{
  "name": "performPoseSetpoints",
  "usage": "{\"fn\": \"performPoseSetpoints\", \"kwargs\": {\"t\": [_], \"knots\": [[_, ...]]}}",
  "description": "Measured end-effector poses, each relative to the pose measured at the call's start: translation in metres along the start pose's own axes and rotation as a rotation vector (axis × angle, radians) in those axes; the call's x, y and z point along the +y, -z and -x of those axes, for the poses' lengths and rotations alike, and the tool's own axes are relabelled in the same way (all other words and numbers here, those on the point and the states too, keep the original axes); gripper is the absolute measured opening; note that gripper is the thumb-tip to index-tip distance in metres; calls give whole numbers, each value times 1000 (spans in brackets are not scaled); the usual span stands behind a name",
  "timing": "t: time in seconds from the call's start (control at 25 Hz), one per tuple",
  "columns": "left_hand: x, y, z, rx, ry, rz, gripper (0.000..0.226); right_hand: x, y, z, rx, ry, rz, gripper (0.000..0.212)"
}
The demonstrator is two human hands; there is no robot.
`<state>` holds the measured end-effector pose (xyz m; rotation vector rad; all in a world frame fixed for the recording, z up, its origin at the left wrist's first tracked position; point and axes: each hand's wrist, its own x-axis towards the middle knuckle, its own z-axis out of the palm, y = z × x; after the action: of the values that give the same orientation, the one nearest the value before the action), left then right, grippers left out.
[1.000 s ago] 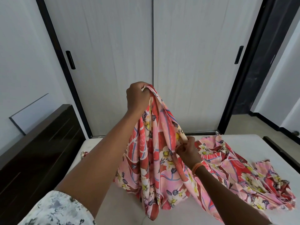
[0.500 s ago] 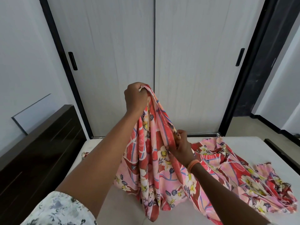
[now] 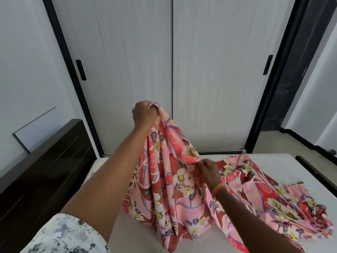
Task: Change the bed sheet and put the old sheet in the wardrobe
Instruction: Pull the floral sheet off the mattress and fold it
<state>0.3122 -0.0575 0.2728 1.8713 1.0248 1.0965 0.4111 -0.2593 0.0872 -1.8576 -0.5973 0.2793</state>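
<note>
The left hand (image 3: 145,114) grips a bunched edge of the sheet (image 3: 169,189) held high, the right hand (image 3: 209,170) pinches the hem lower; the rest lies on the mattress (image 3: 273,165). Better to run the right hand along the hem to find the corner

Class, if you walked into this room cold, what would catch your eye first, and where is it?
The pink and red floral sheet dominates the centre, lifted off the bare mattress. The left hand grips its top edge high, while the right hand pinches the edge lower down. Behind stand the closed wardrobe doors.
</note>
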Motion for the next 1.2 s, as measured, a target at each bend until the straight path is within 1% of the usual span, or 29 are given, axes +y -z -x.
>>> {"fn": "performPoseSetpoints", "kwargs": {"t": [0.08, 0.12, 0.2, 0.24, 0.28, 0.32, 0.36, 0.4, 0.44, 0.48, 0.52, 0.56, 0.6, 0.68, 0.72, 0.76, 0.8, 0.84, 0.88, 0.92, 0.96, 1.04, 1.12, 1.2], "knots": [[-24, -7, -7, -114, 168, -227, 36, -42, 20, -26, -1, -32, 17, 30], [-36, -8, -7, -170, 254, -320, 41, -62, 33, -44, 23, -20, 97, 32], [-57, -13, 2, -242, 352, -341, 42, -94, 57, -75, 139, -7, 216, 34], [-62, -17, 7, -253, 337, -297, 40, -103, 66, -84, 190, 4, 209, 34], [-63, -21, 12, -271, 282, -244, 35, -107, 72, -89, 221, 27, 204, 35], [-59, -26, 21, -306, 208, -181, 29, -112, 75, -88, 219, 61, 217, 36], [-51, -32, 30, -359, 125, -112, 26, -115, 74, -83, 170, 101, 235, 37], [-42, -38, 40, -426, 23, -55, 30, -117, 70, -78, 79, 155, 268, 37], [-30, -42, 50, -506, -86, -22, 41, -118, 64, -71, -32, 204, 290, 36], [-19, -45, 59, -592, -192, -21, 52, -118, 58, -64, -135, 244, 287, 34], [-11, -48, 67, -663, -275, -59, 57, -116, 53, -59, -207, 268, 267, 31], [-6, -52, 71, -705, -331, -118, 54, -112, 50, -55, -226, 278, 232, 30], [-5, -54, 71, -720, -360, -174, 47, -108, 49, -52, -206, 280, 192, 28], [-9, -55, 71, -742, -354, -238, 32, -102, 53, -46, -185, 258, 68, 23], [-12, -57, 72, -759, -347, -243, 27, -101, 58, -43, -204, 243, 13, 20], [-12, -58, 73, -754, -354, -238, 21, -100, 64, -41, -233, 249, 17, 19], [-11, -59, 75, -704, -369, -227, 16, -97, 70, -41, -251, 281, 100, 18], [-7, -60, 75, -624, -378, -203, 15, -94, 75, -41, -229, 317, 245, 16], [-2, -62, 75, -539, -377, -171, 15, -87, 78, -41, -153, 346, 413, 13], [5, -62, 74, -470, -379, -134, 17, -80, 81, -41, -46, 336, 555, 9], [10, -63, 73, -422, -386, -106, 18, -73, 84, -39, 61, 286, 645, 10], [22, -62, 71, -354, -405, -67, 20, -56, 88, -36, 206, 164, 761, 23], [32, -58, 69, -273, -402, -21, 20, -39, 92, -33, 250, 97, 837, 29], [39, -51, 61, -174, -351, 41, 20, -18, 99, -33, 279, 48, 909, 19]]}}
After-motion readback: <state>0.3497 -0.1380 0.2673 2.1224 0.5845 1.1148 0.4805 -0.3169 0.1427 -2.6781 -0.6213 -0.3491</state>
